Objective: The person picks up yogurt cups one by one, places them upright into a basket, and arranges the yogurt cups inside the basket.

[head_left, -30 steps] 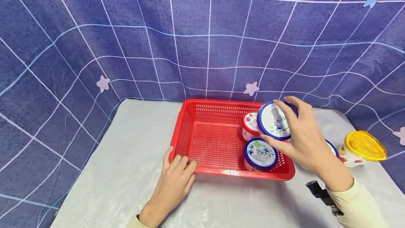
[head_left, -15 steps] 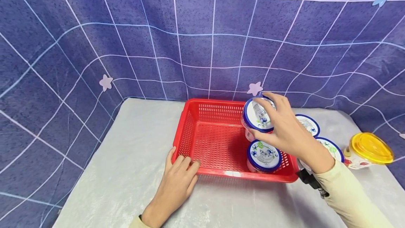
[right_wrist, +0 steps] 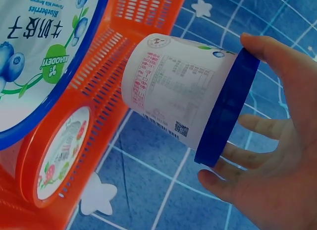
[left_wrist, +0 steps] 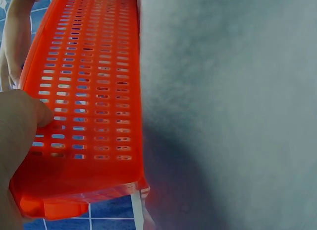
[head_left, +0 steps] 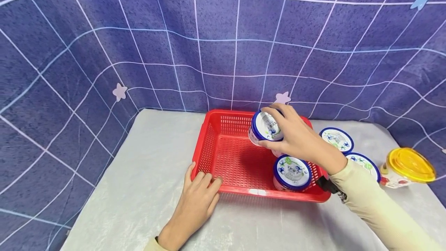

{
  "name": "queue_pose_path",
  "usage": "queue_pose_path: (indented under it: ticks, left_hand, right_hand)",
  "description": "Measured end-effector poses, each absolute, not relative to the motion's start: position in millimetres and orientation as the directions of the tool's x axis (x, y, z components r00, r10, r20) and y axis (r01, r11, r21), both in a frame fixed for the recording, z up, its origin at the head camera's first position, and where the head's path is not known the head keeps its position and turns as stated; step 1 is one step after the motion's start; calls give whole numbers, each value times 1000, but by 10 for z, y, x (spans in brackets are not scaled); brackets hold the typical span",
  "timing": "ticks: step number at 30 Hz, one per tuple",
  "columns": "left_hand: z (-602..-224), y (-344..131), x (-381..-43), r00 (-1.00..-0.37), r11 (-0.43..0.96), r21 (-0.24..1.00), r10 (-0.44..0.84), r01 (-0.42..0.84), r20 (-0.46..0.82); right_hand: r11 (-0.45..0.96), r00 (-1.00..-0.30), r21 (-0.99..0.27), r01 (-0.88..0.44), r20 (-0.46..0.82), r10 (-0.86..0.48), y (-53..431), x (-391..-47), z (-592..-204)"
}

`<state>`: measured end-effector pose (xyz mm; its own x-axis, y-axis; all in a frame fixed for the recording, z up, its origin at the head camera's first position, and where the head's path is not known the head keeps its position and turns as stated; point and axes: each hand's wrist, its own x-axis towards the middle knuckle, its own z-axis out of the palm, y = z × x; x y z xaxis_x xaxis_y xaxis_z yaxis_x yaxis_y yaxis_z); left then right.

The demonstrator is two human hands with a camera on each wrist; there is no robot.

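My right hand [head_left: 299, 138] grips a tub [head_left: 265, 126] by its blue lid, thumb and fingers spread around the lid's edge. The tub hangs tilted over the back of a red plastic basket [head_left: 258, 192], its white printed side [right_wrist: 173, 91] showing in the right wrist view. My left hand [head_left: 199, 200] holds the basket's front left corner, fingers over the rim and thumb against the outer perforated wall [left_wrist: 94, 111]. Inside the basket, at the right, stands another blue-lidded tub [head_left: 292, 171]. Behind it is a red-lidded tub [right_wrist: 62, 155], mostly hidden by the right hand in the head view.
To the right of the basket, two blue-lidded tubs [head_left: 337, 140] stand on the pale table [head_left: 139, 173], the nearer partly covered by the sleeve. Farther right is a container with a yellow lid [head_left: 410, 164]. A blue gridded curtain [head_left: 209, 49] rises behind.
My right hand has carried the blue-lidded tub leftward, from over the basket's right end toward its middle. Two tubs beyond the basket have come into fuller view. The left hand keeps its hold.
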<state>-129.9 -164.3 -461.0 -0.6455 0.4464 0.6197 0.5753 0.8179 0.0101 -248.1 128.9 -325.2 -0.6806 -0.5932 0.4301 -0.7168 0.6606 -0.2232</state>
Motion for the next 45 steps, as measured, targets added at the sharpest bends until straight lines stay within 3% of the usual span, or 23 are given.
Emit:
queue_pose_path:
  ticks: [32,41,45]
  left_hand:
    - [-4603,-1629,-1278,-654,820,7,451,572,607]
    - [-4592,-1639,-1278,-666,822,24,443,568,600]
    - [-4592,-1643,-1278,-672,825,28,441,565,595]
  right_hand:
    - [674,-707,-214,-707,164,-688,1030,-2925,-3732]
    - [729,-740,-150,-668,27,-673,977,-2936,-3766]
    - [727,-736,-126,-675,35,-676,986,-2899,-3765]
